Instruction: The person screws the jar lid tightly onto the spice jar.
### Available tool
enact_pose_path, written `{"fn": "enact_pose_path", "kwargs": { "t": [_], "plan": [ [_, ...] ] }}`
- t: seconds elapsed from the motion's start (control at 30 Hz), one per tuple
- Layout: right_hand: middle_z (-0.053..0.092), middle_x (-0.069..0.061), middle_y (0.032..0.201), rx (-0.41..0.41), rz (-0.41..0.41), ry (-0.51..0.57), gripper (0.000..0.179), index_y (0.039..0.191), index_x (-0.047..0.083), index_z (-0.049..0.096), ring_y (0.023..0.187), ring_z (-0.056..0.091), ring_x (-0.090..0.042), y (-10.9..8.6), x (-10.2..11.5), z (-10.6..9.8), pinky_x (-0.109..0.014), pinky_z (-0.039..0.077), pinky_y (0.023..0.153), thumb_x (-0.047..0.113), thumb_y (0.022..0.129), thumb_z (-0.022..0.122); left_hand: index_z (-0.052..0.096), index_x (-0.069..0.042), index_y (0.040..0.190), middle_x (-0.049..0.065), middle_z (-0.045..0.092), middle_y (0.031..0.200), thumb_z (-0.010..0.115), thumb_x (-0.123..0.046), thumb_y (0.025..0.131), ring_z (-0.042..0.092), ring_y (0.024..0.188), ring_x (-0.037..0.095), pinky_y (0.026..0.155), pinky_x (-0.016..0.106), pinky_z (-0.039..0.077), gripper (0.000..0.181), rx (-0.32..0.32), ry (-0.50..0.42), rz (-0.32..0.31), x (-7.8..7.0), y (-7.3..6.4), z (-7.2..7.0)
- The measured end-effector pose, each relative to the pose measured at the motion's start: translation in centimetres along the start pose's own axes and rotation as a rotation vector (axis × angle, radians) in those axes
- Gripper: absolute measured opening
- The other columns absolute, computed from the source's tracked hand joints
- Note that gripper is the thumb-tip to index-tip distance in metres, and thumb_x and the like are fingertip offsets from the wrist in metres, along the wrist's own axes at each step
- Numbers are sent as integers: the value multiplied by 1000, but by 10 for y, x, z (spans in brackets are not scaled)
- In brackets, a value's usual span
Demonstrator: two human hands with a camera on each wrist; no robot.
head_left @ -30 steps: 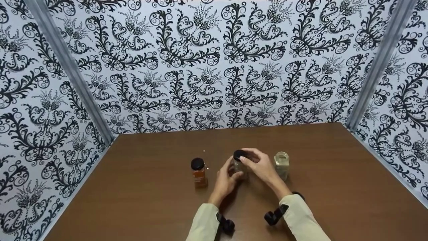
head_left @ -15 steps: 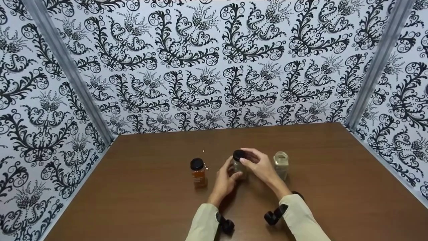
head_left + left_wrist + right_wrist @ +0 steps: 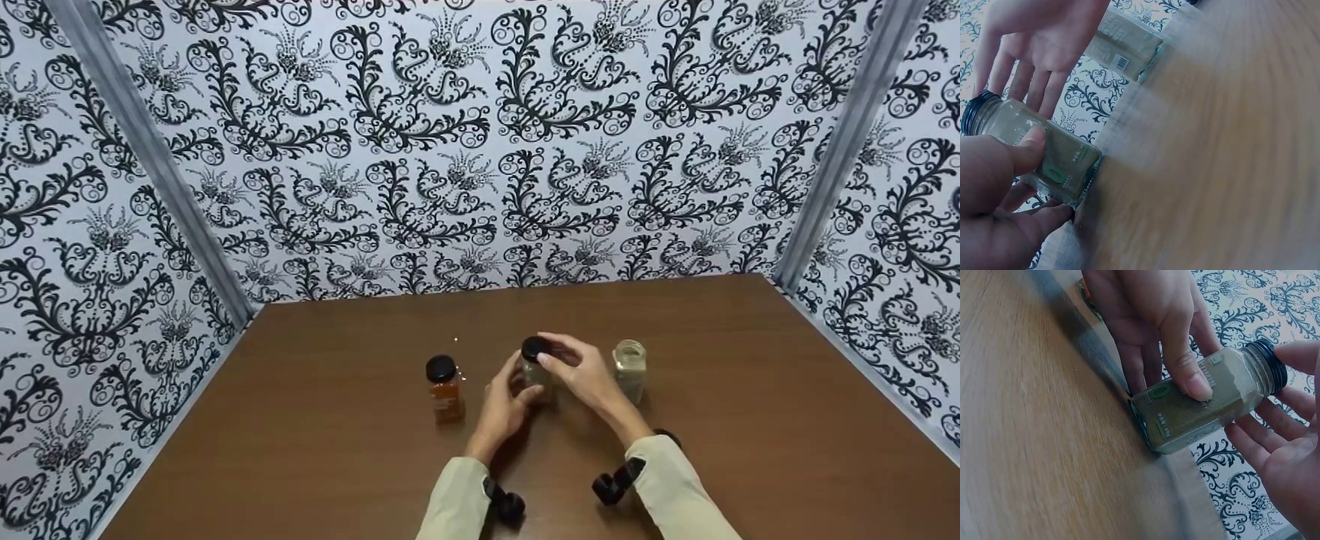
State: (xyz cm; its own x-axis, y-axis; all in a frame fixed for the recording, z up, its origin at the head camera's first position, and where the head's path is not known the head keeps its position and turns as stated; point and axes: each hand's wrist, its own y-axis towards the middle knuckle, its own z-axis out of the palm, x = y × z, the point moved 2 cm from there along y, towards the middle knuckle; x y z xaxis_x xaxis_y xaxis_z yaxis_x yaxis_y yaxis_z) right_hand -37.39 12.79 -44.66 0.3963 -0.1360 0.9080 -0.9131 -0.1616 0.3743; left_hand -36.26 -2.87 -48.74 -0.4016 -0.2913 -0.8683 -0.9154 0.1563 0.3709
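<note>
A clear spice jar [image 3: 533,373] of greenish-brown powder stands upright on the table between my hands. My left hand [image 3: 504,406] grips its body, with the thumb across the label in the left wrist view. At the top, my right hand [image 3: 589,375] pinches the black ribbed lid [image 3: 1273,365] between thumb and fingers. The lid sits on the threaded neck; how tightly it is screwed I cannot tell. To the right stands a second jar [image 3: 631,371] of pale powder without a lid. Left of my hands is a black-capped jar [image 3: 447,399] of orange spice.
Small white specks [image 3: 463,374] lie on the brown table [image 3: 330,435] beside the orange jar. Patterned wall panels [image 3: 480,180] enclose the table at the back and sides. Black camera mounts [image 3: 510,508] are strapped at both wrists.
</note>
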Motion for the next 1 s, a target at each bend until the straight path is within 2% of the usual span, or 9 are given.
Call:
{"fn": "enact_pose_path", "kwargs": {
  "t": [0.2, 0.47, 0.67, 1.0],
  "plan": [
    [68, -24, 122, -19, 32, 28, 37, 126, -3, 63, 112, 67, -29, 1, -1, 1, -21, 54, 93, 5, 91, 72, 46, -5, 147, 24, 61, 137, 69, -6, 91, 61, 123, 42, 104, 50, 52, 61, 14, -4, 3, 1, 0, 0],
    [66, -24, 128, -9, 20, 28, 43, 135, -3, 58, 121, 63, -35, 0, 0, 0, -16, 51, 97, 7, 94, 66, 46, -4, 147, 21, 62, 137, 70, -7, 91, 60, 126, 40, 107, 51, 49, 61, 1, 12, -2, 1, 0, 0],
    [64, -28, 129, -1, -1, 50, 39, 131, -6, 59, 122, 62, -40, 0, 0, 0, -16, 52, 95, 3, 93, 67, 48, -4, 145, 22, 62, 136, 71, -5, 90, 61, 124, 41, 105, 52, 50, 60, -5, 7, 22, 1, 1, 0],
    [66, -24, 128, -1, 34, 22, 43, 134, -2, 58, 121, 63, -36, 0, 1, -1, -16, 51, 97, 9, 94, 68, 47, -5, 146, 21, 62, 137, 70, -6, 91, 60, 126, 40, 106, 51, 50, 60, 3, 2, 12, 1, 1, -1]
  ]
}}
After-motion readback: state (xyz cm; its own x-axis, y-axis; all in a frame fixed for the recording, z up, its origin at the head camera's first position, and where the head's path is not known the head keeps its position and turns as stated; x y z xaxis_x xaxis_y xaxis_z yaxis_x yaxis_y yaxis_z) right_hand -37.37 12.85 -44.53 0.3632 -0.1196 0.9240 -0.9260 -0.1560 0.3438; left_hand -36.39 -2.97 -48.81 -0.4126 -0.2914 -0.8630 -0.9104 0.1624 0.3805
